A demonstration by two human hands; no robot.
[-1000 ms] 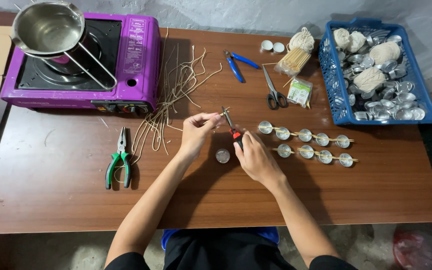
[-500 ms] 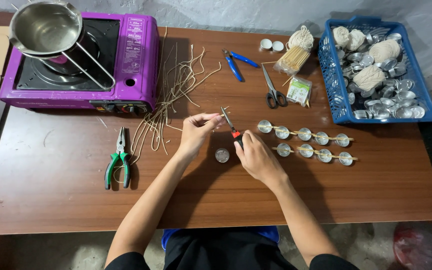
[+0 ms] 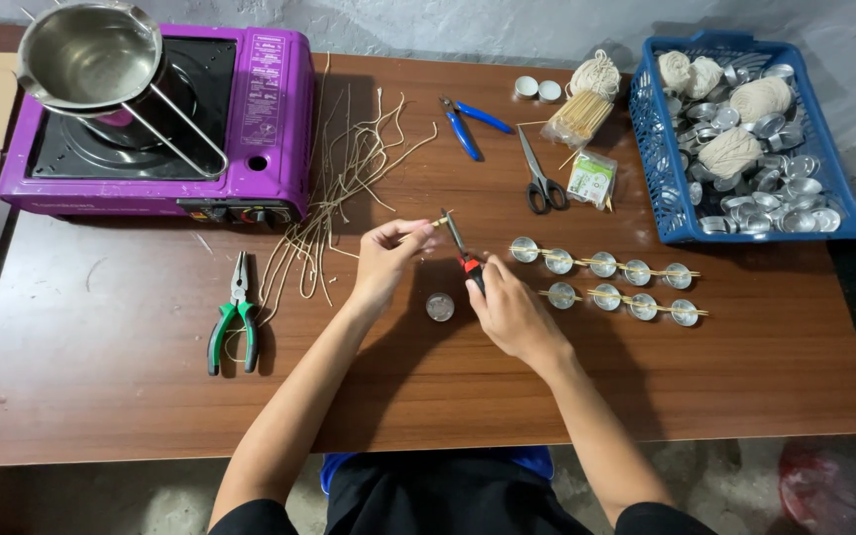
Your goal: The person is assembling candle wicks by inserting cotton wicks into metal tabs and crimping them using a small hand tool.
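A brown wooden table fills the view, set against a pale grey wall, with bare grey floor showing below its near edge. Far to the left of the hands stands one purple portable stove carrying one steel pot with a long handle. Nearer, left of the hands, lies one pair of green-handled pliers, and beside it a loose bundle of tan wicks, too many and too tangled to count. The left hand pinches one short wick between its fingertips. The right hand is closed around one red-handled tool, whose metal tips meet the end of that wick. Between the hands, on the table, sits one small metal cup. Beyond the hands lie one pair of blue-handled pliers, one pair of scissors, two small cups, a bundle of thin sticks and one small packet. Right of the hands are two rows of cups threaded on sticks, five above and four below. Far right stands one blue basket holding four balls of string and many cups
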